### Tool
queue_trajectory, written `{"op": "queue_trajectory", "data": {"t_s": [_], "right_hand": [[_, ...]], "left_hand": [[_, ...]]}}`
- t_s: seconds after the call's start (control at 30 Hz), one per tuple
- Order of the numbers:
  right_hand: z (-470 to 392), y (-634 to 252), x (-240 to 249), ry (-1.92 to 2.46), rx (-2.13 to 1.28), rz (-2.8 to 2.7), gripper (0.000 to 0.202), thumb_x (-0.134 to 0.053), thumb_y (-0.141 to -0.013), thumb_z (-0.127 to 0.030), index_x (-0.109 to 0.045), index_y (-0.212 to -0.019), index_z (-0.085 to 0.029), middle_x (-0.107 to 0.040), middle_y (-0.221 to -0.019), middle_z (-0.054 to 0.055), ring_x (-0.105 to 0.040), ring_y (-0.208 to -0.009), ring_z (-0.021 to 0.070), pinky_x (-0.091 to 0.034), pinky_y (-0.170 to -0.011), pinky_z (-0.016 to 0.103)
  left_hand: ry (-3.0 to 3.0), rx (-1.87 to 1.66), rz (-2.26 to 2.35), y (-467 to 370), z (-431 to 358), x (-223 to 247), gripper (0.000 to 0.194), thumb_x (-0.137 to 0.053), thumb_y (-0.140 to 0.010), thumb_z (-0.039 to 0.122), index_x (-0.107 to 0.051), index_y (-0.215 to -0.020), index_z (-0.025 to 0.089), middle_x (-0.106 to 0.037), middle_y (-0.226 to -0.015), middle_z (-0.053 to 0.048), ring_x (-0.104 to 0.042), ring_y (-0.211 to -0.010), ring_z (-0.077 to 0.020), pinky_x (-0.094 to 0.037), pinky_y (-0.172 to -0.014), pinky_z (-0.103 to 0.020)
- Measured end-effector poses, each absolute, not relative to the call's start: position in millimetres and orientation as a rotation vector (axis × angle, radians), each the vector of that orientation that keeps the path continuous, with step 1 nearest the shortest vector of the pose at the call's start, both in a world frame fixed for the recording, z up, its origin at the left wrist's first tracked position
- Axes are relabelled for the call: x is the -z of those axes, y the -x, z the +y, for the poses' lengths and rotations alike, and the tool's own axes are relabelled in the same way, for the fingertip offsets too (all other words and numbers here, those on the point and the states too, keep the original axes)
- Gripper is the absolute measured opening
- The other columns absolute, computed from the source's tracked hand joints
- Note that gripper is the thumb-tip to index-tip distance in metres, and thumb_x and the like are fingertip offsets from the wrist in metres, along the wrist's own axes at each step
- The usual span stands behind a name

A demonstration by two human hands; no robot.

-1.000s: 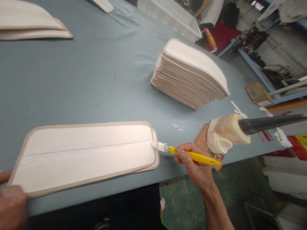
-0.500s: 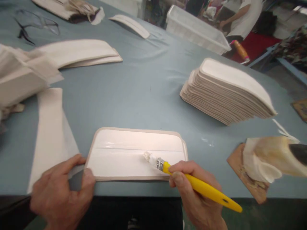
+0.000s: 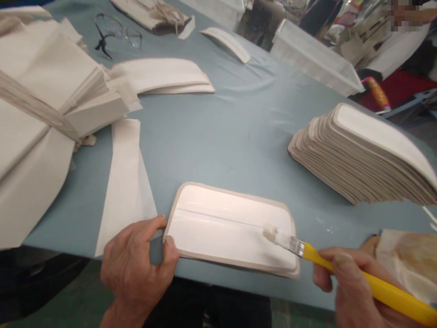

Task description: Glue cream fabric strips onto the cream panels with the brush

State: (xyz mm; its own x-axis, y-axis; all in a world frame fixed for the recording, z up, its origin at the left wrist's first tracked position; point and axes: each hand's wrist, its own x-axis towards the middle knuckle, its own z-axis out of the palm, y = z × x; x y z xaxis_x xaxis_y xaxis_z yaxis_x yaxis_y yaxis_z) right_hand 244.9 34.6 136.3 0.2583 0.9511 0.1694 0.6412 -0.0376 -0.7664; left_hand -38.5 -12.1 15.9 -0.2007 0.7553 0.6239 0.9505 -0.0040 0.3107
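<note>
A white rounded panel with a beige rim (image 3: 225, 228) lies near the table's front edge, with another layer showing beneath it. My left hand (image 3: 139, 259) holds its left end, thumb on the near corner and index finger at the far side. In my right hand (image 3: 355, 278) is a yellow-handled brush (image 3: 317, 257), gripped between thumb and fingers. Its bristles, coated in white paste, touch the panel's right part. Left of the panel lies a pale strip (image 3: 124, 182). A tall stack of similar panels (image 3: 362, 155) stands at the right.
A tied bundle of pale pieces (image 3: 51, 109) fills the left. Eyeglasses (image 3: 118, 34) and curved panels (image 3: 164, 75) lie farther back. A translucent bin (image 3: 317, 57) stands at the far edge; a person's white sleeve (image 3: 399, 50) shows beyond. A paste-stained container (image 3: 409, 259) is at right.
The brush has moved right along the panel, toward its right end. The view has shifted, so the table's things appear farther right. My left hand still holds the panel's left end.
</note>
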Motion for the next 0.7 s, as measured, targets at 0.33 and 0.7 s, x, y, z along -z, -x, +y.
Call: {"op": "queue_trajectory", "data": {"t_s": [0.33, 0.7], "right_hand": [[59, -119, -104, 1.309, -1.033, -1.580, 0.037, -0.065, -0.105, -0.046, -0.071, -0.079, -0.020, -0.064, -0.059, -0.002, -0.055, -0.049, 0.0106, -0.045, -0.048, 0.021], [60, -150, -99, 1.525, -0.842, -1.550, 0.043, -0.066, -0.102, -0.056, -0.071, -0.079, -0.020, -0.061, -0.056, -0.002, -0.054, -0.048, 0.0112, -0.044, -0.048, 0.022]], "left_hand": [[1.760, 1.016, -2.000, 36, -10, -21, 0.029, -0.066, -0.092, 0.017, -0.065, -0.120, 0.012, -0.077, -0.097, -0.011, -0.072, -0.090, -0.0308, -0.050, -0.087, -0.044], [1.751, 1.043, -1.992, 36, -10, -18, 0.030, -0.066, -0.092, 0.021, -0.065, -0.121, 0.014, -0.078, -0.098, -0.011, -0.071, -0.091, -0.0326, -0.050, -0.086, -0.046]]}}
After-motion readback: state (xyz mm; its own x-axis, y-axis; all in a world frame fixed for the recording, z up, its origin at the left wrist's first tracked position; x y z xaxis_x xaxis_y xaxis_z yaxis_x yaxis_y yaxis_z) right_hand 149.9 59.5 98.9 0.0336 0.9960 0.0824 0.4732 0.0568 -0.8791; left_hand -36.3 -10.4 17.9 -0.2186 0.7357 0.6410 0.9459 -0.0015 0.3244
